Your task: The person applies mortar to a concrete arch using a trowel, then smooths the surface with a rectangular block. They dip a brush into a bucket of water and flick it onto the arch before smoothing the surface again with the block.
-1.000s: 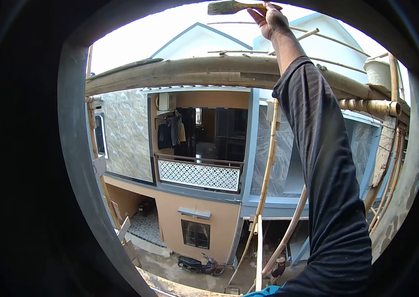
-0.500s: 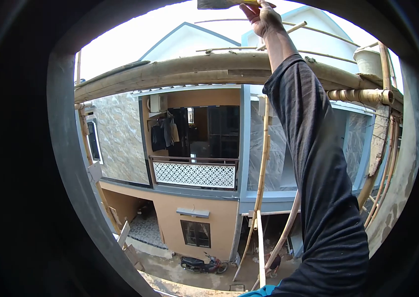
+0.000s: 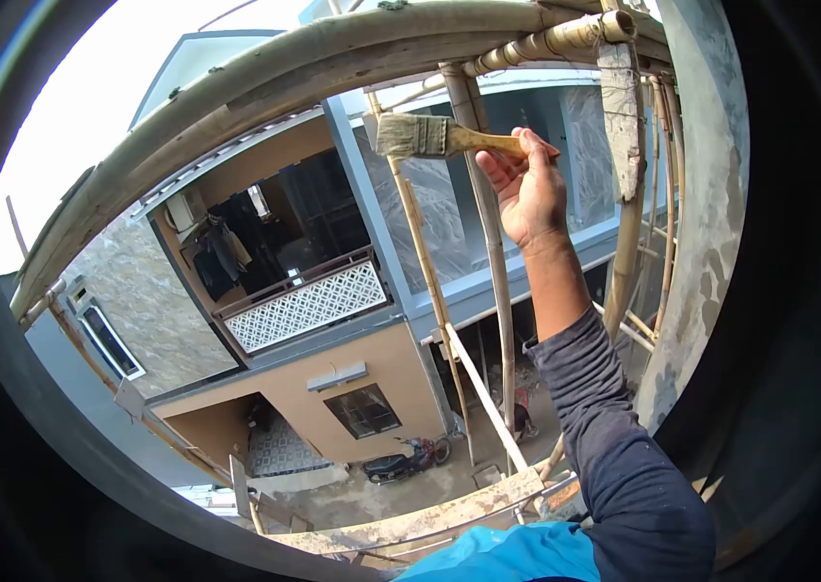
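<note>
My right hand (image 3: 534, 194) is raised in front of me, its fingers closed round the wooden handle of a paintbrush (image 3: 416, 137). The brush lies nearly level, with its wide, pale bristles pointing left and the handle's end at my fingertips. Beyond the bristles stand bamboo poles, which the brush overlaps in view; no contact shows. A dark sleeve (image 3: 614, 427) covers my arm up to the forearm. My left hand is out of view.
A grey plastered opening (image 3: 697, 242) frames the view, its right side patchy. Outside, a thick bamboo beam (image 3: 333, 48) crosses above, with several upright poles and a plank (image 3: 430, 519) below. Across the lane stand a house with a balcony (image 3: 309, 306) and a parked motorcycle (image 3: 406, 460).
My right hand has come down from the top edge with the brush, which now shows whole. The view has tilted and swung, so the plastered right side sits closer to the hand.
</note>
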Demonstrator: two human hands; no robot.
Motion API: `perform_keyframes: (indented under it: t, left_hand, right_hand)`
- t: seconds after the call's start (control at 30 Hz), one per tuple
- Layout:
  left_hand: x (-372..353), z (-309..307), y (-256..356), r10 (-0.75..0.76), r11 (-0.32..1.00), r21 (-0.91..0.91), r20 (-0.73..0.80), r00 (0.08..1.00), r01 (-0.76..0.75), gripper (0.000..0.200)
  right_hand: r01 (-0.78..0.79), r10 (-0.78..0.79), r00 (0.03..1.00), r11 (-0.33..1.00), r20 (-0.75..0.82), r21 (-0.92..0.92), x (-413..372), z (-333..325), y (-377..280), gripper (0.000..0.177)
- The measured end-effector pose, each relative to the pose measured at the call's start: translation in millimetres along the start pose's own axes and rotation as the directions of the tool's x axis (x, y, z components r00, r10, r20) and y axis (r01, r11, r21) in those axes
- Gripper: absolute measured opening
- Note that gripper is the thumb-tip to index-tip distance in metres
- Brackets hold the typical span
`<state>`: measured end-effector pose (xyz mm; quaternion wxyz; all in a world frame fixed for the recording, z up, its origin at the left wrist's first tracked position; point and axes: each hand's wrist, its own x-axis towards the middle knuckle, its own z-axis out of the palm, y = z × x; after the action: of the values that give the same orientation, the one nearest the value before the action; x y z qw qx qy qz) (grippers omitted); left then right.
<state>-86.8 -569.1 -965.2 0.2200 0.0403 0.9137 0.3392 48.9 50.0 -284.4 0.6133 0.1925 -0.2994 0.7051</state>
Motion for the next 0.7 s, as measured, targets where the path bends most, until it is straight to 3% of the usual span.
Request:
perform_keyframes:
  t: [0.13, 0.2, 0.27, 0.3, 0.33, 0.4, 0.43, 0.5, 0.57, 0.6, 0.63, 0.7]
  left_hand:
    - [31, -3, -5, 0.056, 0.998, 0.022, 0.115, 0.992, -0.059, 0.041]
    - [18, -17, 41, 0.144, 0.989, -0.006, 0.189, 0.971, -0.146, 0.042]
    - [15, -18, 59, 0.216, 0.976, -0.022, 0.260, 0.941, -0.217, 0.047]
    - [34, -13, 44, 0.098, 0.991, 0.066, 0.270, 0.958, -0.120, 0.048]
    - [32, -17, 42, 0.069, 0.997, -0.048, 0.343, 0.937, -0.056, 0.047]
    - [35, -7, 34, -0.069, 0.992, 0.129, 0.475, 0.878, 0.008, 0.056]
    - [36, -3, 30, -0.137, 0.975, 0.220, 0.533, 0.835, 0.019, 0.061]
    - [29, 6, 38, -0.219, 0.932, 0.361, 0.623, 0.751, -0.028, 0.064]
    - [0, 20, 71, -0.290, 0.872, 0.476, 0.693, 0.660, -0.117, 0.067]
    - [-13, 28, 89, -0.318, 0.840, 0.516, 0.719, 0.618, -0.169, 0.069]
    - [-23, 37, 106, -0.342, 0.809, 0.546, 0.738, 0.581, -0.218, 0.071]
    - [-34, 57, 128, -0.398, 0.749, 0.605, 0.736, 0.547, -0.271, 0.074]
  right_hand:
    - [-0.371, 0.290, 0.902, 0.899, -0.318, -0.231, -191, -183, 11, 0.022]
    - [-0.556, 0.301, 0.713, 0.792, -0.633, -0.250, -297, -279, -1, 0.022]
    - [-0.673, 0.112, 0.534, 0.657, -0.838, -0.340, -401, -348, -36, 0.020]
    - [-0.683, 0.018, 0.448, 0.651, -0.894, -0.330, -449, -371, -60, 0.019]
    - [-0.704, -0.089, 0.367, 0.624, -0.926, -0.339, -500, -400, -85, 0.019]
    - [-0.749, -0.346, 0.282, 0.503, -0.895, -0.431, -582, -427, -134, 0.020]
    - [-0.807, -0.445, 0.360, 0.294, -0.820, -0.513, -636, -458, -157, 0.021]
    - [-0.921, -0.585, 0.267, 0.078, -0.766, -0.381, -675, -459, -191, 0.026]
    - [-0.970, -0.594, 0.209, -0.022, -0.777, -0.244, -679, -449, -212, 0.033]
    - [-0.966, -0.594, 0.255, -0.120, -0.763, -0.230, -686, -457, -220, 0.036]
    - [-0.968, -0.597, 0.250, -0.130, -0.762, -0.215, -691, -473, -226, 0.036]
    - [-0.923, -0.566, 0.383, -0.272, -0.730, -0.274, -707, -506, -234, 0.030]
